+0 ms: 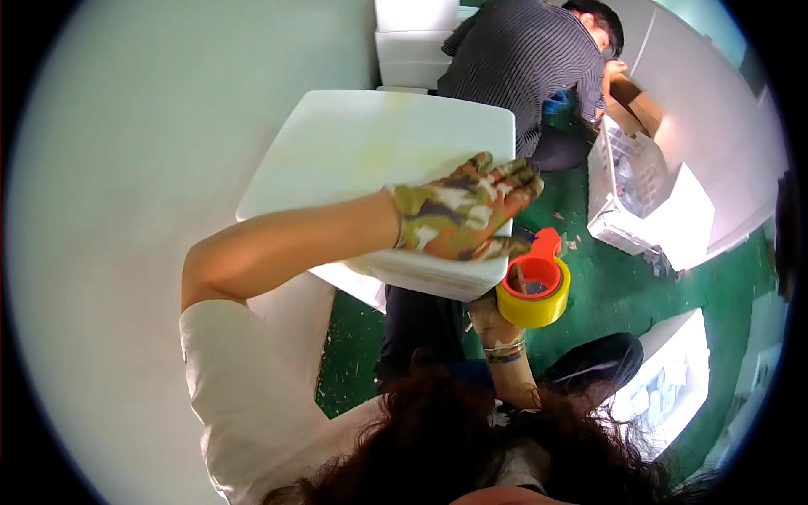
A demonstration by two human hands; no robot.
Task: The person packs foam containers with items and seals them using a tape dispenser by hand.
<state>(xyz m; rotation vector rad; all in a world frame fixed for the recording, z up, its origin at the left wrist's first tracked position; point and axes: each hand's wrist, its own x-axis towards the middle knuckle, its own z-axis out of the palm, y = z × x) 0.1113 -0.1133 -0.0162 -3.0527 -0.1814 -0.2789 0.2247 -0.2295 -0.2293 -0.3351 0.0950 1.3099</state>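
Observation:
A white foam box (pixel 337 151) with its lid on stands in front of me. My left hand (pixel 467 210), in a camouflage-patterned glove, lies flat over the box's right edge with its fingers stretched out. Just below that edge, my right hand (pixel 495 324), gloved as well, is closed on a tape dispenser (pixel 547 246). The dispenser is red-orange and carries a roll of yellow tape (pixel 539 311). Most of the right hand's fingers are hidden behind the roll and the box. Whether tape runs from the roll onto the box cannot be made out.
Beyond the box, a co-worker in a striped shirt (pixel 513 59) crouches by a white plastic basket (pixel 610 189) and an open cardboard box (pixel 644 109). White foam boxes (pixel 412 46) are stacked behind. At the lower right stands an open white box (pixel 694 362) with pale packets inside. The floor (pixel 606 286) is green.

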